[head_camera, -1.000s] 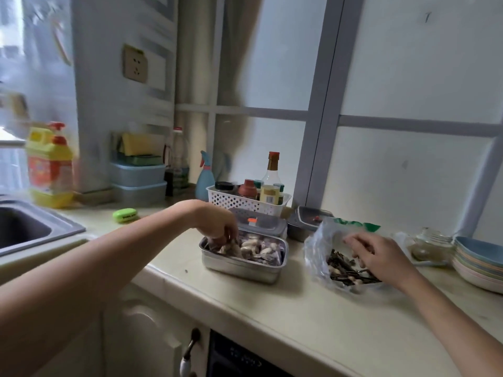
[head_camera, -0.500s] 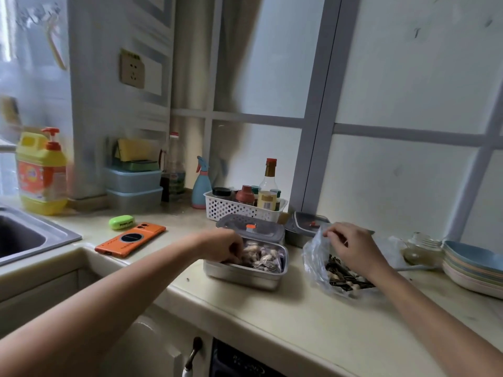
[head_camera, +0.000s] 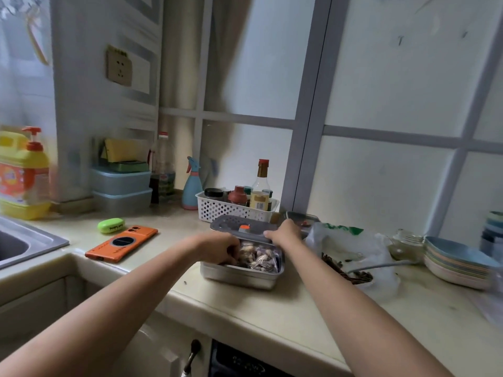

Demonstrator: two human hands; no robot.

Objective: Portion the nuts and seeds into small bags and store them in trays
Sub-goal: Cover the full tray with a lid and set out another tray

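The right hand [head_camera: 285, 232] has left the seed bag [head_camera: 362, 248]; its fingers now clamp the lid [head_camera: 239, 225] just beyond the tray [head_camera: 239, 278], where the left hand [head_camera: 221, 248] curls among bagged nuts [head_camera: 260, 257], grip unclear. Closing seems next.

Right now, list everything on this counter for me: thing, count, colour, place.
metal tray: 1, silver, counter centre
small bags of nuts: several, clear, inside the tray
tray lid: 1, grey with orange tab, behind the tray
plastic bag: 1, clear with green print, right of tray, dark seeds inside
plates: 1 stack, blue and pastel, far right
white basket: 1, white, behind the lid
spray bottle: 1, blue, left of basket
phone: 1, orange, left of tray
small case: 1, green, behind the phone
storage boxes: 2, pale blue, stacked at the wall
detergent bottle: 1, yellow, by the sink
left grip: bare hand, fingers curled down among the bags in the tray
right grip: bare hand, holding the lid's right end
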